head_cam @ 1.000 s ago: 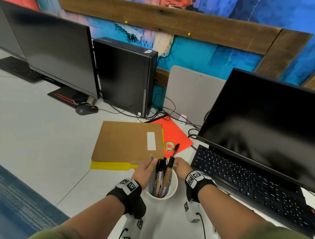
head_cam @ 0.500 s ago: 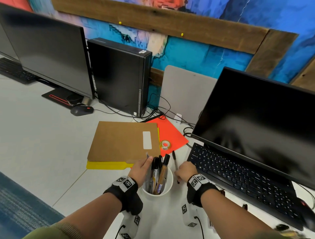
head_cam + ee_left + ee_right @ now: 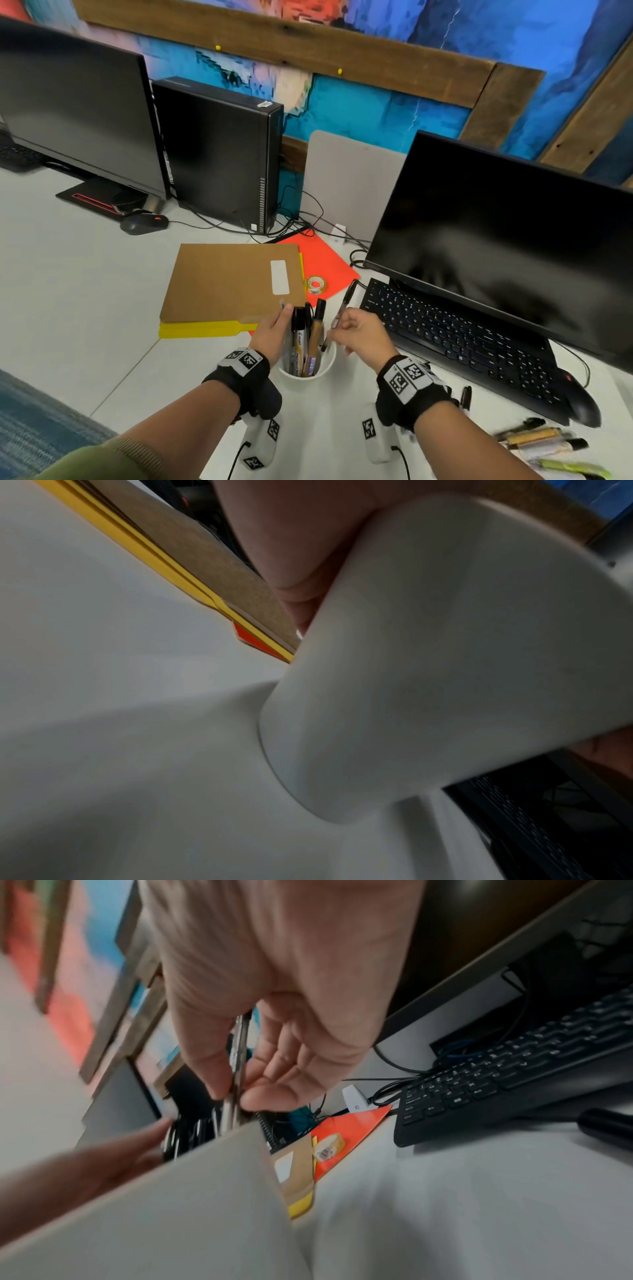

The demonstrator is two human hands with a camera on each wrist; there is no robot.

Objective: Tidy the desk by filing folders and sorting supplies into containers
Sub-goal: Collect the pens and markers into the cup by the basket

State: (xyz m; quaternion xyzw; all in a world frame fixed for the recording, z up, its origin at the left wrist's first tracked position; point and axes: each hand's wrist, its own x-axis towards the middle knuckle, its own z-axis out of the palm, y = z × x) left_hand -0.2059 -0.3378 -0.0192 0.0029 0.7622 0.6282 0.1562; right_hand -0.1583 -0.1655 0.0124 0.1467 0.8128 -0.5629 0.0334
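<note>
A white cup (image 3: 306, 371) holding several markers (image 3: 310, 339) stands on the desk in front of me. My left hand (image 3: 274, 330) grips the cup's left side; in the left wrist view its fingers (image 3: 291, 542) curl round the cup (image 3: 445, 656). My right hand (image 3: 347, 330) pinches a black pen (image 3: 344, 305) between thumb and fingers, tilted, with its lower tip at the cup's right rim. The right wrist view shows the pen (image 3: 238, 1066) above the cup's wall (image 3: 171, 1204). A brown folder (image 3: 233, 281) lies on a yellow folder (image 3: 202, 330) and an orange one (image 3: 323, 262).
A tape roll (image 3: 315, 284) lies on the orange folder. A black keyboard (image 3: 455, 339), monitor (image 3: 496, 240) and mouse (image 3: 582, 401) fill the right side. Several loose markers (image 3: 541, 442) and a pen (image 3: 466, 397) lie at the near right. Cables run behind the folders.
My right hand left the cup, reached a black pen lying beside the keyboard, lifted it and brought its tip to the cup's rim. The left hand stayed on the cup.
</note>
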